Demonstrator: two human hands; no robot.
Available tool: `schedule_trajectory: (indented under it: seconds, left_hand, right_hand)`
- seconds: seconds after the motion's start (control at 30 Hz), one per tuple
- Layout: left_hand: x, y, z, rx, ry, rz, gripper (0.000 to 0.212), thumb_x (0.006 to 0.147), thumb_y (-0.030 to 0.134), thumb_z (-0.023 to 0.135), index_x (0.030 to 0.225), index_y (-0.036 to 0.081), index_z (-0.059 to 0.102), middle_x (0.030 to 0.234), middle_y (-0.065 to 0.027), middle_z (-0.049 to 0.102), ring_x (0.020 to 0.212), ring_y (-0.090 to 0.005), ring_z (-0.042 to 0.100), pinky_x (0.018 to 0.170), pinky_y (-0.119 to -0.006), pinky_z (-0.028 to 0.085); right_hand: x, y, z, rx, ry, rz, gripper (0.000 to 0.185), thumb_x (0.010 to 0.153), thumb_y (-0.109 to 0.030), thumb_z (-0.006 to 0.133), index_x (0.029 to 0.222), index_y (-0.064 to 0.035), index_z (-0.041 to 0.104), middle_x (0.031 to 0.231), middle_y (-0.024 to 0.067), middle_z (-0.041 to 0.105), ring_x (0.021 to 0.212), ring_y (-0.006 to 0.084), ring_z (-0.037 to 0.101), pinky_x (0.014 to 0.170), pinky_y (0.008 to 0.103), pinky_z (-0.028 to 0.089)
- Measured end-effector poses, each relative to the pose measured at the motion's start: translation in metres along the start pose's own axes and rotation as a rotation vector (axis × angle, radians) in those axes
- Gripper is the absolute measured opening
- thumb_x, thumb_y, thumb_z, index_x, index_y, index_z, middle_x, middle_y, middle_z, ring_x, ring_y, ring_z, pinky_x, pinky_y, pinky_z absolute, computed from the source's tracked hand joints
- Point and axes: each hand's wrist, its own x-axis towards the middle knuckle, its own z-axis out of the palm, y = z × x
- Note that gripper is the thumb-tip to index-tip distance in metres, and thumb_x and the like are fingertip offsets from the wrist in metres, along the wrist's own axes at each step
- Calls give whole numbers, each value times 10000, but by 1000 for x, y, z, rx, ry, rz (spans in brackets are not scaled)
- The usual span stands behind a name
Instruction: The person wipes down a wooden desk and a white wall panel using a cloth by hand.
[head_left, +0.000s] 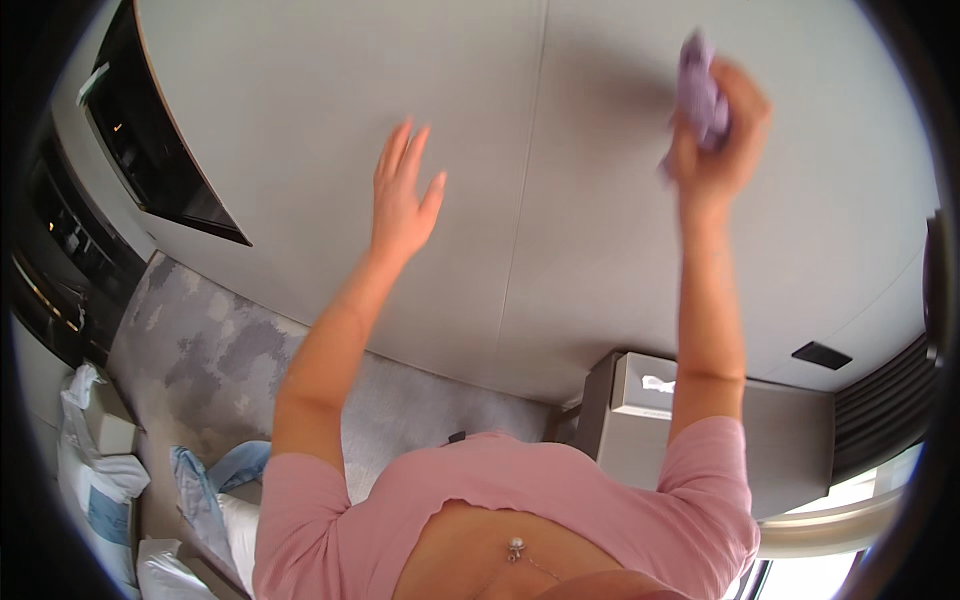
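Note:
A bunched purple cloth (699, 94) is gripped in my right hand (731, 142), raised high before the grey wall (465, 67). Cloth and hand are slightly blurred, and a dark shadow falls on the wall to their left; whether the cloth touches the wall I cannot tell. My left hand (401, 195) is lifted lower and to the left, holding nothing, its fingers spread and pointing up. It is near the wall panel left of the vertical seam (529, 157), with contact unclear.
A tissue box (637, 401) stands on a grey cabinet (780, 427) below my right arm. At left are a dark wall-mounted panel (161, 135), patterned carpet (210, 330) and plastic-wrapped items (105, 487). A black wall plate (822, 355) and dark curtain (885, 405) are at right.

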Motion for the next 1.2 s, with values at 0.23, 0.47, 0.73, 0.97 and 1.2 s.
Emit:
schedule_trajectory:
  seconds: [0.23,0.47,0.73,0.97,1.2]
  left_hand:
    - [143,-1,-4,267,271,337,486,905,268,513,1349,99,411,1417,-114,363,1313,-313,314,1075,-440,223]
    - [168,-12,16,450,146,257,658,862,340,514,1413,68,281,1497,-154,179,1387,-328,137,1113,-511,107]
    - [167,-21,6,361,211,340,610,857,299,508,1397,85,320,1477,-149,236,1367,-340,194,1103,-518,136]
    - [177,-66,0,347,339,467,342,890,201,500,1212,95,538,1169,-52,572,1144,-232,464,993,-429,307]
    - [171,-50,3,282,314,432,484,869,200,459,1339,86,425,1415,-113,374,1321,-321,310,1086,-494,203]
  right_hand:
    - [32,58,69,-233,-259,-154,346,665,6,568,996,-92,588,1083,73,600,943,280,550,715,412,390]
    - [-262,-55,-3,349,-1325,-125,287,807,-233,490,1059,-145,594,1181,10,547,1072,217,508,849,387,386]
    - [-106,-49,59,386,-998,-82,228,822,-159,534,1019,-89,626,1115,82,596,1047,265,541,869,410,442]
    - [38,-9,134,-189,-342,-87,365,648,39,574,988,-94,593,1005,80,618,890,277,570,711,381,430]
    - [-242,-108,80,-1,-963,-567,249,759,-195,529,996,-151,591,1096,9,543,1096,202,466,780,357,418]
